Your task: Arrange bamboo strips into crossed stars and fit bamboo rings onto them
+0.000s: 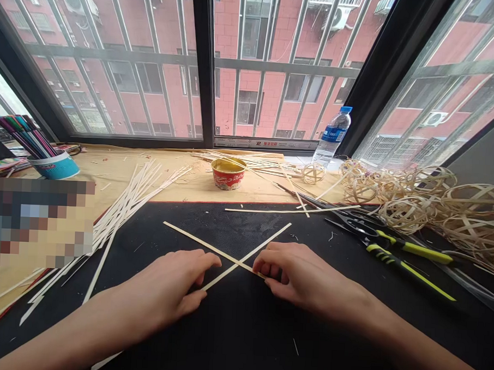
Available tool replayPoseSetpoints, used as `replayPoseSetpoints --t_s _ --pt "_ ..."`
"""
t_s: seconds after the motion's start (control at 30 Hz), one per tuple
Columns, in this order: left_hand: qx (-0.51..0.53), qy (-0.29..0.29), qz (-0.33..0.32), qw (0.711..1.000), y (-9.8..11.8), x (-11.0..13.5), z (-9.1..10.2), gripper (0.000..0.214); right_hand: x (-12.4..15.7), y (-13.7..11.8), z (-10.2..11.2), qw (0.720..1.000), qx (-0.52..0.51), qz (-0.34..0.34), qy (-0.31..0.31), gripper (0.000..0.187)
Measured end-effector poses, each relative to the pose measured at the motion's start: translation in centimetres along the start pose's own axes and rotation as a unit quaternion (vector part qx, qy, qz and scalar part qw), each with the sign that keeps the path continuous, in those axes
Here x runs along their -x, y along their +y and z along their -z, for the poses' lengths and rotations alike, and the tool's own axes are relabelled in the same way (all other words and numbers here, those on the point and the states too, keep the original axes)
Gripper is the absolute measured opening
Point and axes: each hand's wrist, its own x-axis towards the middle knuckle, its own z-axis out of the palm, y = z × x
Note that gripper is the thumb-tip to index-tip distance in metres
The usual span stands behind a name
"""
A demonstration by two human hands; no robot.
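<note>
Two thin pale bamboo strips lie crossed in an X on the black mat. My left hand pinches the near end of the strip that runs up to the right. My right hand pinches the near end of the other strip, which runs up to the left. The two strips cross between my fingertips.
A bundle of loose strips lies at the left. A red paper bowl, a water bottle and several woven strip balls sit toward the window. Yellow-handled shears lie at the right. A cup of pens stands far left.
</note>
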Motion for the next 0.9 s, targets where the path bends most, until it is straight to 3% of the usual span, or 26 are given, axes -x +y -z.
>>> replayPoseSetpoints --t_s 0.1,0.23,0.37,0.63,0.77,0.9 --pt "-0.024 0.043 0.007 0.999 -0.2 -0.4 0.2 0.029 -0.1 0.2 -0.2 0.999 -0.034 0.005 0.005 0.019" --pt "-0.082 0.118 -0.054 0.988 -1.3 -1.0 -0.6 0.036 -0.2 0.4 -0.5 0.997 -0.080 -0.006 -0.006 0.019" --pt "-0.113 0.130 -0.086 0.981 -1.7 -1.3 -1.6 0.038 -0.3 0.5 -0.4 0.996 -0.089 -0.025 -0.016 0.014" --pt "-0.256 0.102 -0.169 0.946 -0.5 -1.8 -0.8 0.024 0.1 -0.1 0.0 0.998 -0.015 -0.062 -0.013 0.006" --pt "-0.315 0.135 -0.215 0.914 -1.0 -2.5 -1.1 0.021 0.3 -0.6 0.0 0.996 0.008 -0.077 -0.034 0.011" --pt "-0.288 0.166 -0.241 0.912 -1.2 -2.9 -1.1 0.026 0.6 -1.0 -0.1 0.995 0.037 -0.082 -0.033 0.010"
